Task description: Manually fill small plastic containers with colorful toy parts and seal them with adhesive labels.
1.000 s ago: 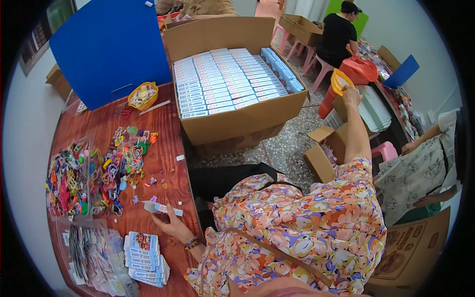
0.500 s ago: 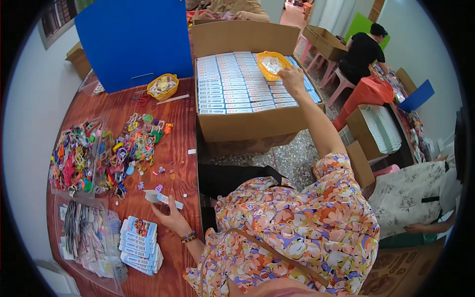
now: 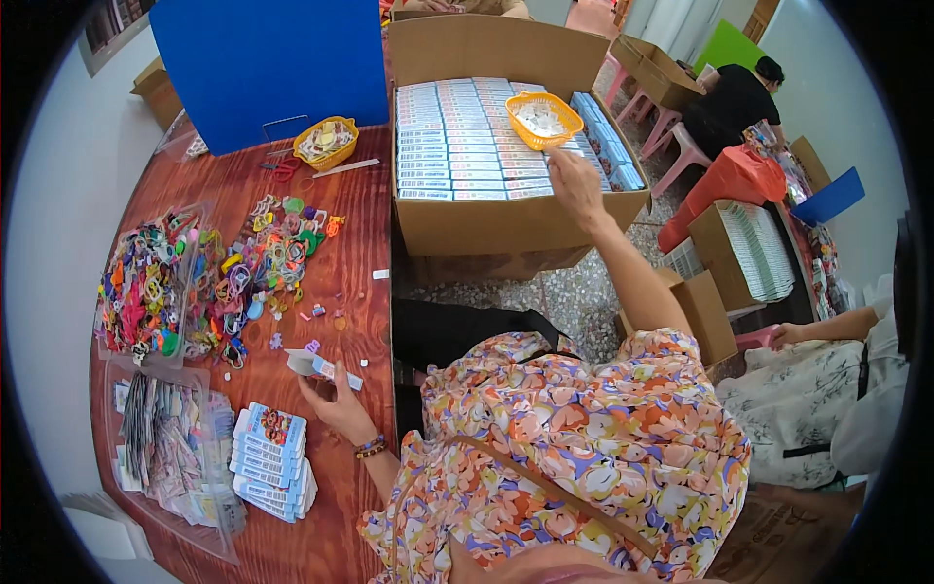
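Observation:
My left hand (image 3: 338, 404) holds a small flat white-and-blue carton (image 3: 328, 371), its flap raised, above the wooden table. Just below that hand lies a fanned stack of flat printed cartons (image 3: 272, 453). My right hand (image 3: 578, 187) is over the large cardboard box (image 3: 516, 222), by the near edge of a yellow basket (image 3: 516, 124) holding small white pieces (image 3: 540, 119). Its fingertips are pressed together; whatever they pinch, if anything, is too small to see. Beneath the basket, rows of small blue-and-white boxes (image 3: 448, 146) fill the cardboard box.
Colourful hair ties (image 3: 146, 282) fill a clear tray, with more (image 3: 277, 253) heaped beside it. Another clear tray holds small packets (image 3: 170, 443). A second yellow basket (image 3: 326, 156) and red scissors (image 3: 284, 169) sit before a blue board (image 3: 268, 73). Other people are around the room.
My right hand has drawn back slightly from the basket, toward me. My left hand still holds the carton. The person at the right now has a hand on a pink stool.

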The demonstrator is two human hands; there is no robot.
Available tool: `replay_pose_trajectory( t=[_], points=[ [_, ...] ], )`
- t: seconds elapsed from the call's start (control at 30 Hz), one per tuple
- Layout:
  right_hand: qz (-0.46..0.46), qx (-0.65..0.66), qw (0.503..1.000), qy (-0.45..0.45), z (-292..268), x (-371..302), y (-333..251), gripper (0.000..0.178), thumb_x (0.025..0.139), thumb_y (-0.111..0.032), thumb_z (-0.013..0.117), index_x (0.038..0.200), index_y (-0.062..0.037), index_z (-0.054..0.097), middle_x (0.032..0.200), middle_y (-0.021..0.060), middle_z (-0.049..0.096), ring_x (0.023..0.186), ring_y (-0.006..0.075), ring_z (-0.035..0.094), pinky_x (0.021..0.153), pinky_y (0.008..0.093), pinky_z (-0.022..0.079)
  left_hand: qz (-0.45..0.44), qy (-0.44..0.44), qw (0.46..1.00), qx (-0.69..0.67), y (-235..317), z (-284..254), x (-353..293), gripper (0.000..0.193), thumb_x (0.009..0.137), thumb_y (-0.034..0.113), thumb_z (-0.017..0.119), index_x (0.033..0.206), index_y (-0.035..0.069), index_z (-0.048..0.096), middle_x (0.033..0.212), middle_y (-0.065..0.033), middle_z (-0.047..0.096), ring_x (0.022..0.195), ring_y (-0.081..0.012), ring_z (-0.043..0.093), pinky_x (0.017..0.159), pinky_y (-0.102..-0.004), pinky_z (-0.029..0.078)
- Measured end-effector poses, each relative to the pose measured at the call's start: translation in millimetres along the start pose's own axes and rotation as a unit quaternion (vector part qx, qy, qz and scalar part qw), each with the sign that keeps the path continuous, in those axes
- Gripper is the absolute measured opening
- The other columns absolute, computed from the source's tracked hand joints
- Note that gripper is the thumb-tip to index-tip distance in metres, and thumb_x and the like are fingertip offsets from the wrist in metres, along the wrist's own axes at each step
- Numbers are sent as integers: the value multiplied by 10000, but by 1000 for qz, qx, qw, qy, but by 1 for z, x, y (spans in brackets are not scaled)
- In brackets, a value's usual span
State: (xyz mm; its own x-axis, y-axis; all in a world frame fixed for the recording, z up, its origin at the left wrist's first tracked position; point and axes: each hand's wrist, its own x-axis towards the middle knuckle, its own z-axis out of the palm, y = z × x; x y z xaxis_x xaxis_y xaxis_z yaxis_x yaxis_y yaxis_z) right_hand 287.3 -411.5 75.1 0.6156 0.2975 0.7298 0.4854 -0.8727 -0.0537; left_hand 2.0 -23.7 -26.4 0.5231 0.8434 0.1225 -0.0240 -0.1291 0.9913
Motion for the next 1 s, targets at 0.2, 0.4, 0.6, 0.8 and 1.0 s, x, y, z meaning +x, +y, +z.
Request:
replay_pose_trajectory(
  t=[0.2, 0.4, 0.6, 0.8, 1.0],
  points=[
    [295, 119, 931, -180, 20, 29, -2, 657, 838, -151, 545, 1461, -16, 392, 851, 199, 702, 654, 294, 694, 713, 441, 551, -8, 6, 1000, -13, 3, -4, -1, 640, 897, 142, 743, 1424, -43, 432, 1245, -138, 591, 1059, -212, 598, 920, -357, 493],
    [331, 170, 905, -205, 11, 40, -5, 676, 837, -131, 566, 1470, 14, 377, 826, 146, 697, 584, 209, 674, 670, 367, 544, 18, 4, 1000, -11, 2, -8, -1, 651, 892, 149, 746, 1427, -42, 429, 1226, -140, 598, 1047, -212, 609, 895, -351, 507],
    [190, 378, 893, -154, 30, 34, -46, 419, 931, -76, 541, 1346, -21, 546, 744, 67, 647, 579, 124, 591, 562, 287, 516, 10, -39, 999, -22, 15, -2, -1, 730, 797, 85, 813, 1425, -10, 455, 1226, -109, 608, 980, -177, 613, 852, -331, 530],
    [6, 434, 817, -379, 21, 30, -206, 242, 949, -89, 593, 1163, -11, 675, 890, 46, 685, 735, 115, 632, 681, 258, 530, 162, -33, 976, 142, 5, 0, -10, 783, 722, 180, 870, 1373, -7, 476, 1168, -180, 575, 1053, -323, 594, 892, -401, 503],
    [-156, 514, 755, -376, 37, 7, -295, 201, 932, -146, 647, 1070, -6, 691, 993, 155, 705, 913, 296, 690, 792, 366, 536, 206, -40, 956, 204, 4, 1, -4, 791, 729, 185, 857, 1385, -8, 457, 1206, -204, 569, 1117, -372, 570, 925, -437, 490]
  ],
)
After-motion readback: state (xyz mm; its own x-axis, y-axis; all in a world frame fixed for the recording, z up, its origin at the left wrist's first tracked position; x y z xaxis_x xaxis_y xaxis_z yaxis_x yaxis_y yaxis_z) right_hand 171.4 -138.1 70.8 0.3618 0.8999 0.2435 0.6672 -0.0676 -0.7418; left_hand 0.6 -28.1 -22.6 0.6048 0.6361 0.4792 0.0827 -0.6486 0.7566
